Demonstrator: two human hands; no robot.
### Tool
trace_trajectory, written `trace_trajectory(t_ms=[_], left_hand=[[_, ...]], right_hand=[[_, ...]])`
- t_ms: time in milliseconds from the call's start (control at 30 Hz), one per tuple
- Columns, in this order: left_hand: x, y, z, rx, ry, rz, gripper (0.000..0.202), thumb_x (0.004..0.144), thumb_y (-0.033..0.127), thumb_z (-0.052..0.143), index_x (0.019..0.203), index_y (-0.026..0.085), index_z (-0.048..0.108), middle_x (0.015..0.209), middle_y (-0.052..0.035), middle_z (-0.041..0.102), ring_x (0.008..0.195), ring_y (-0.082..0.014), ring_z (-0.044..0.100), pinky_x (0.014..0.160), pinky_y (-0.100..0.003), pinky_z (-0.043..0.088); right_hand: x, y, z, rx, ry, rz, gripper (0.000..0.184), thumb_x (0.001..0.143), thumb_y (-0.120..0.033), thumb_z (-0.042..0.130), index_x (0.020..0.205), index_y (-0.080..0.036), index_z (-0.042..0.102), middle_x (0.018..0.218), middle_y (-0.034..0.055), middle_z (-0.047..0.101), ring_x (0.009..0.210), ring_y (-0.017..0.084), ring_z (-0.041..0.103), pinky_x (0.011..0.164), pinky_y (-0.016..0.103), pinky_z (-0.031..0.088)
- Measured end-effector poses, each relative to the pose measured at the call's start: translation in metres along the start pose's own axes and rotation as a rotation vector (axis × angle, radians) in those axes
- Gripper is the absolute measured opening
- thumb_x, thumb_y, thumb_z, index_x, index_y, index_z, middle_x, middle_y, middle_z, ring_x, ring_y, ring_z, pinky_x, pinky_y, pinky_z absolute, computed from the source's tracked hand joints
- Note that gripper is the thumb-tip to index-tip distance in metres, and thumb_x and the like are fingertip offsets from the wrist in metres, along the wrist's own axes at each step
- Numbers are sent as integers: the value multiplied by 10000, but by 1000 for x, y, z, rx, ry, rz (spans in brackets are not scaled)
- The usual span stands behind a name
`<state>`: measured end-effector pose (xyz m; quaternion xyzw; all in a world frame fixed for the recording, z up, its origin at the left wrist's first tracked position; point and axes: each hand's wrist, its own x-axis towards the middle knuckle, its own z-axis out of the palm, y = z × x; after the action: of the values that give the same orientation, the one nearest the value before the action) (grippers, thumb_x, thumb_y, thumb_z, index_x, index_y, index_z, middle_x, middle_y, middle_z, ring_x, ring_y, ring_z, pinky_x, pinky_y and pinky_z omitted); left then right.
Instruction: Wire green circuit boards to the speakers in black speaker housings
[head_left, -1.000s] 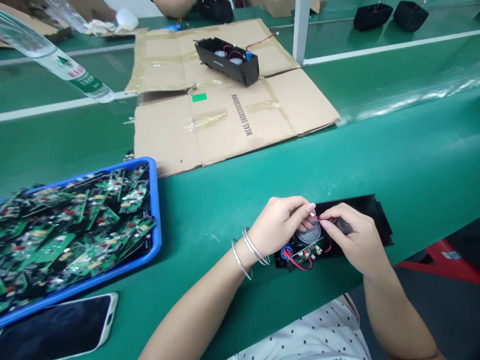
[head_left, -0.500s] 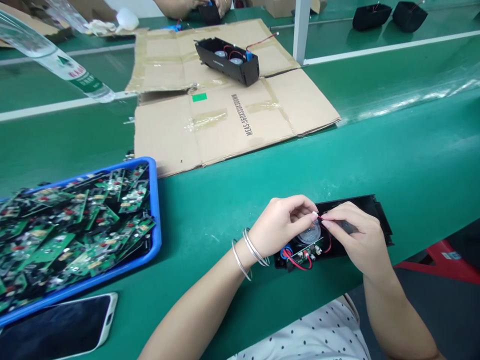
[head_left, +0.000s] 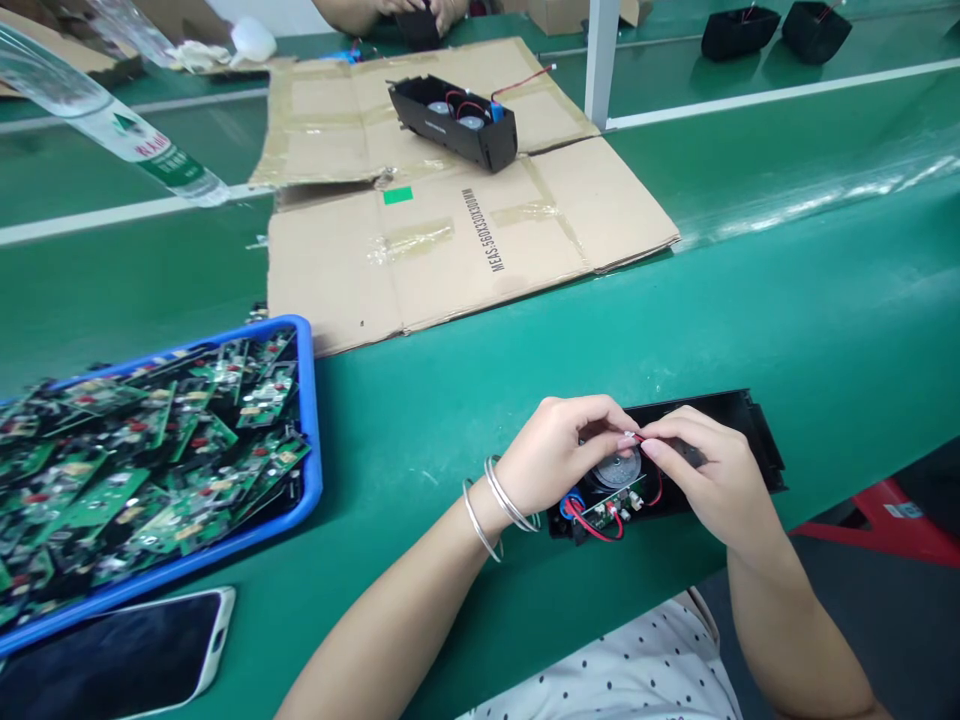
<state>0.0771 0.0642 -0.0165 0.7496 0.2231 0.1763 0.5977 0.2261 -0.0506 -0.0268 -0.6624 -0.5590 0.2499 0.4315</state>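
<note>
My left hand [head_left: 574, 445] pinches a small white plug connector [head_left: 628, 436] between thumb and forefinger. Just right of it, my right hand [head_left: 709, 465] grips the thin red-and-black wire [head_left: 640, 437] that runs from this connector. Both hands are over a black speaker housing [head_left: 739, 410] lying on the green bench. Inside the housing show a round grey speaker magnet [head_left: 619, 468], a small green circuit board [head_left: 611, 510] with white sockets, and a blue cylindrical part [head_left: 571, 503] with red wires. My right hand hides part of the housing.
A blue tray [head_left: 313, 440] full of circuit boards stands at left, with a phone [head_left: 112, 655] before it. Flattened cardboard [head_left: 435, 270] carries another black housing [head_left: 457, 125]. Beyond are a bottle [head_left: 142, 145], a white post [head_left: 601, 65] and a co-worker's hands [head_left: 442, 12].
My left fingertips have shifted slightly around the connector, which sits a touch lower. The housing and everything else stay in place.
</note>
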Motion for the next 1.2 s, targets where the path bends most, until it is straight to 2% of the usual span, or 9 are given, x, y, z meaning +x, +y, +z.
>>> trace_trajectory(t_ms=[333, 700, 967, 1200], left_hand=[[0, 1, 1, 58, -10, -37, 66, 793, 174, 634, 781, 163, 699, 738, -13, 721, 660, -132, 652, 633, -214, 497], [-1, 2, 2, 132, 17, 36, 62, 787, 158, 654, 759, 168, 709, 742, -6, 735, 673, -125, 667, 643, -197, 486], [1, 1, 1, 215, 17, 60, 63, 803, 170, 638, 779, 167, 696, 748, -2, 726, 663, -122, 647, 628, -201, 469], [3, 4, -2, 130, 36, -50, 89, 809, 212, 616, 773, 165, 682, 728, -11, 716, 642, -131, 638, 606, -212, 484]], right_hand=[[0, 0, -2, -10, -53, -37, 127, 908, -201, 524, 799, -201, 589, 768, -20, 576, 723, 103, 519, 646, 229, 403], [0, 2, -1, -23, -52, -88, 118, 905, -188, 523, 801, -203, 577, 781, -9, 573, 749, 115, 517, 655, 242, 410], [0, 0, 1, -33, 9, -50, 121, 896, -199, 527, 785, -196, 575, 743, -7, 558, 711, 124, 504, 640, 260, 402], [1, -2, 3, -78, 43, -59, 88, 886, -219, 529, 842, -194, 602, 801, 23, 609, 762, 155, 543, 672, 282, 442]])
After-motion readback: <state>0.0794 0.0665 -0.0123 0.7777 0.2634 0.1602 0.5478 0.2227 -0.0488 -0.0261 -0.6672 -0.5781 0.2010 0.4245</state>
